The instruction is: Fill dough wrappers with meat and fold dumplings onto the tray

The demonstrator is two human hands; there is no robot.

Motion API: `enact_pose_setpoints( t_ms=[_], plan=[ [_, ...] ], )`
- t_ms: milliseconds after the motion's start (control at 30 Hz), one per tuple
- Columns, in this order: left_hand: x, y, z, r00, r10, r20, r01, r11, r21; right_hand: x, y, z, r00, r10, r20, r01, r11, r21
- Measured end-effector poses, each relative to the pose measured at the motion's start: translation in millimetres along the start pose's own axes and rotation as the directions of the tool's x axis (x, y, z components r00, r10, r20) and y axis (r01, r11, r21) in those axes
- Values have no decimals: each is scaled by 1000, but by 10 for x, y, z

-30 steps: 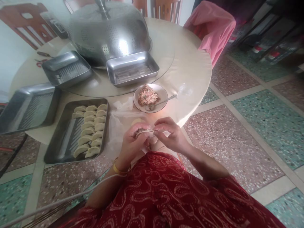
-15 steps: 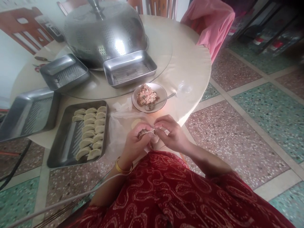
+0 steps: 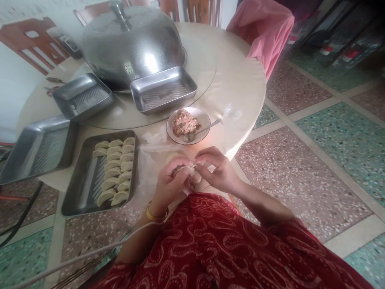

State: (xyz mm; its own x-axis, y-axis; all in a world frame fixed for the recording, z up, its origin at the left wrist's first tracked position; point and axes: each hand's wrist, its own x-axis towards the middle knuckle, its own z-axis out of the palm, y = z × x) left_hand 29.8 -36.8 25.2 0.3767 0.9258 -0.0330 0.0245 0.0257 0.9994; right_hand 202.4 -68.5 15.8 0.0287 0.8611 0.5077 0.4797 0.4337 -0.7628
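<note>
A dumpling [image 3: 183,170] is cradled in my left hand [image 3: 171,178], whose fingers curl round it near the table's front edge. My right hand [image 3: 215,168] pinches the dumpling's edge from the other side with thumb and fingertips; much of the dumpling is hidden by the fingers. Just beyond my hands stands a bowl of minced filling [image 3: 185,122] with a spoon [image 3: 204,130] resting in it. A pale round wrapper [image 3: 173,156] lies partly behind my left hand. To the left, a metal tray [image 3: 87,172] holds folded dumplings [image 3: 113,164] in rows along its right side.
Two metal trays [image 3: 164,94] [image 3: 82,96] stand beside a large domed steel cover [image 3: 132,48]. Another metal tray [image 3: 42,148] overhangs the table's left edge. Thin plastic sheeting [image 3: 147,164] lies by the dumpling tray. A pink cloth [image 3: 267,32] drapes a chair at the right.
My fingers have shifted slightly along the dumpling's edge, with both hands still on it. The whole view has tilted a little, so the table sits slightly lower.
</note>
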Motion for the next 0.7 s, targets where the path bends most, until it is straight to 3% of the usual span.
enact_pose_setpoints(
  t_ms=[133,333,500,700],
  plan=[
    [0,-6,-19,995,64,78,-65,998,13,-2,-3,7,999,32,-25,-33,999,-37],
    [17,21,-24,984,2,179,-11,999,49,-22,-14,-8,996,93,-5,-93,996,-14],
    [19,41,-1,989,-48,136,38,996,76,-52,-45,-8,997,75,16,-75,997,25],
    [5,44,53,998,-47,43,43,996,81,-71,-54,27,998,-33,-49,30,997,-73]
  ],
)
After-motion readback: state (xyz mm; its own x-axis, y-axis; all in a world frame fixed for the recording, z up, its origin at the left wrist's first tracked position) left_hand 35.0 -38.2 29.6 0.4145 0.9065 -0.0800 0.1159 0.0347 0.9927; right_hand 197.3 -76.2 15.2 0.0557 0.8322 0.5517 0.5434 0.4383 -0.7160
